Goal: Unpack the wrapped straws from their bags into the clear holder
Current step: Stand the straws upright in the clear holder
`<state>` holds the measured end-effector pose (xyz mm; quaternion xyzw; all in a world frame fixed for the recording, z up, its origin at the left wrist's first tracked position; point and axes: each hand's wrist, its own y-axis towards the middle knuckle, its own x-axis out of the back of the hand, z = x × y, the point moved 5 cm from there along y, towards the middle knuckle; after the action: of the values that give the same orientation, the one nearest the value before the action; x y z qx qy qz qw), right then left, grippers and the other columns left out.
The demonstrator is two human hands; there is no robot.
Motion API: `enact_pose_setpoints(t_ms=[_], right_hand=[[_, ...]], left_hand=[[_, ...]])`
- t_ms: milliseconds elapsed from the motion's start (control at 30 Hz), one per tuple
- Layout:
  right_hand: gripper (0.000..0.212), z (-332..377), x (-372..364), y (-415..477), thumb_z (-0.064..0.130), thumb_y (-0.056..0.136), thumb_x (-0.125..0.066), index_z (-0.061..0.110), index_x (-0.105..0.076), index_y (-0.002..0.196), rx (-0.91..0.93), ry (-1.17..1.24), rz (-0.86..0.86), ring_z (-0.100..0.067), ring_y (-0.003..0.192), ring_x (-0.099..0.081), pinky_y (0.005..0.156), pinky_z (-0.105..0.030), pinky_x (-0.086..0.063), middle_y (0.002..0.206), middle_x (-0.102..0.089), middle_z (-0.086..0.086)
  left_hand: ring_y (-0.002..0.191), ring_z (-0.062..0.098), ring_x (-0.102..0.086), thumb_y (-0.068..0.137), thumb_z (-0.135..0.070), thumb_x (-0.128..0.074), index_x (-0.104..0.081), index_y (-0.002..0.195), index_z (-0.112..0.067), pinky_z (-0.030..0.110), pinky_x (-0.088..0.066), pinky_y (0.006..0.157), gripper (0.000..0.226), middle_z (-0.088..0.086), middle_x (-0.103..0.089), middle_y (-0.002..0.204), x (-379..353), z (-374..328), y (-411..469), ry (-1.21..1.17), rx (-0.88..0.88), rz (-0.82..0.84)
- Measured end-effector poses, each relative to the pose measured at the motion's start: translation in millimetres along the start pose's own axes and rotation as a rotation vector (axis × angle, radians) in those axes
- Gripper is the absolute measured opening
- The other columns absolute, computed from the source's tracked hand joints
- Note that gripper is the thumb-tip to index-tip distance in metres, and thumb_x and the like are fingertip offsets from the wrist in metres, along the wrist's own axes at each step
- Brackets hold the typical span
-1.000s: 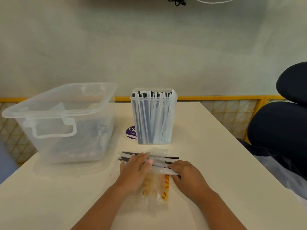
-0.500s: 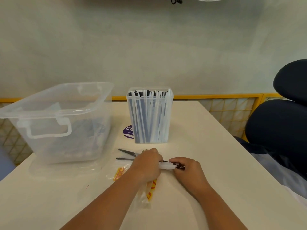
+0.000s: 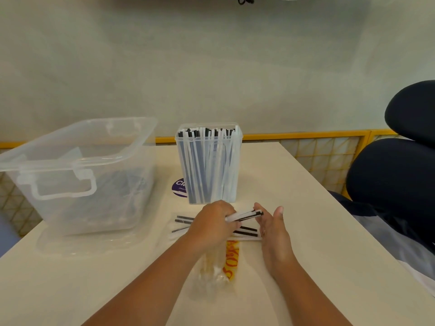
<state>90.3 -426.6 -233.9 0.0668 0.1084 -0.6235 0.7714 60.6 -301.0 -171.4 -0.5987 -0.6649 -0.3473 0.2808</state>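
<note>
Black wrapped straws sit in the curled left hand's grip, the right hand straight-fingered.

Bin contents murky, perhaps straw bags.

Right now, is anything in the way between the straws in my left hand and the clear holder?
Nothing visible. The left hand grips the straws just in front of the clear holder, whose top is open, though already crowded with others.
</note>
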Motion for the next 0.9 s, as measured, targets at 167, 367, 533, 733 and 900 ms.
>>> enact_pose_setpoints(t_ms=[167,367,533,733,900], right_hand=[[0.072,0.8,-1.8,-0.6,0.061,0.087,-0.008,0.023,-0.045,0.136,-0.006,-0.025,-0.034,-0.006,0.132,-0.032,0.114,-0.033,-0.014,0.146,-0.040,0.002],[0.063,1.7,1.0,-0.5,0.054,0.094,-0.013,0.020,-0.046,0.136,0.011,-0.017,-0.047,-0.006,0.125,-0.039,0.116,-0.039,-0.020,0.143,-0.044,0.001],[0.056,2.9,0.5,1.1,0.044,0.099,-0.020,0.010,-0.042,0.138,-0.003,0.070,-0.042,-0.017,0.131,-0.040,0.107,-0.030,-0.030,0.143,-0.044,-0.004],[0.049,2.8,-0.2,-0.6,0.037,0.101,-0.026,0.009,-0.045,0.136,-0.023,0.049,-0.027,-0.018,0.129,-0.042,0.111,-0.033,-0.031,0.140,-0.047,-0.006],[0.048,1.9,-0.3,-0.1,0.035,0.101,-0.027,0.008,-0.046,0.135,-0.030,0.035,-0.025,-0.018,0.128,-0.044,0.110,-0.033,-0.031,0.138,-0.049,-0.007]], left_hand=[[0.128,0.017,-0.043,0.092,-0.039,-0.054,-0.047,0.135,-0.023,0.038,-0.032,0.110,0.046,-0.006,-0.047,0.140,8.3,-17.0,6.1,-0.116,0.005,0.014],[0.125,0.011,-0.046,0.097,-0.037,-0.045,-0.049,0.131,-0.027,0.028,-0.030,0.109,0.036,-0.010,-0.056,0.129,31.4,-48.7,2.6,-0.270,-0.138,0.025],[0.106,-0.007,-0.050,0.097,-0.030,-0.043,-0.056,0.124,-0.023,-0.002,-0.032,0.081,0.031,-0.019,-0.057,0.116,55.3,-68.7,-6.5,-0.432,-0.198,-0.021],[0.094,0.005,-0.066,0.098,-0.022,-0.042,-0.063,0.094,-0.024,0.031,-0.044,0.099,0.021,-0.011,-0.071,0.097,83.6,-75.8,-19.2,-0.764,-0.245,-0.238],[0.086,0.015,-0.068,0.097,-0.019,-0.042,-0.061,0.084,-0.024,0.036,-0.052,0.089,0.023,-0.003,-0.073,0.083,120.4,-72.0,-36.0,-1.000,-0.270,-0.381]])
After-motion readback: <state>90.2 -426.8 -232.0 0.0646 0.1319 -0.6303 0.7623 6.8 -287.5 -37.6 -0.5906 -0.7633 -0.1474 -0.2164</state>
